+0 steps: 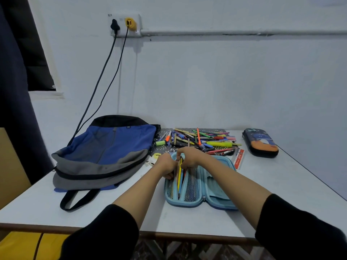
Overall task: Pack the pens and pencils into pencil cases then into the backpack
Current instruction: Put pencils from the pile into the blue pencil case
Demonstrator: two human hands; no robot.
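Observation:
A light-blue pencil case (210,194) lies open in front of me on the white table (281,194). Several pencils (179,175) stand inside its left half, between the mesh pockets. My left hand (166,165) grips the case's inner flap at the left. My right hand (188,156) pinches the tops of the pencils in the case. A pile of pens and pencils (202,141) lies behind the case. A blue and grey backpack (105,154) lies flat at the left. A dark pencil case (260,142) with a cartoon print sits shut at the far right.
A red and white ruler (238,159) lies right of the open case. A yellow sharpener (156,156) and a green eraser (160,143) sit near the backpack. Two cables hang from a wall socket (124,25) behind the backpack. The wall stands just behind the table.

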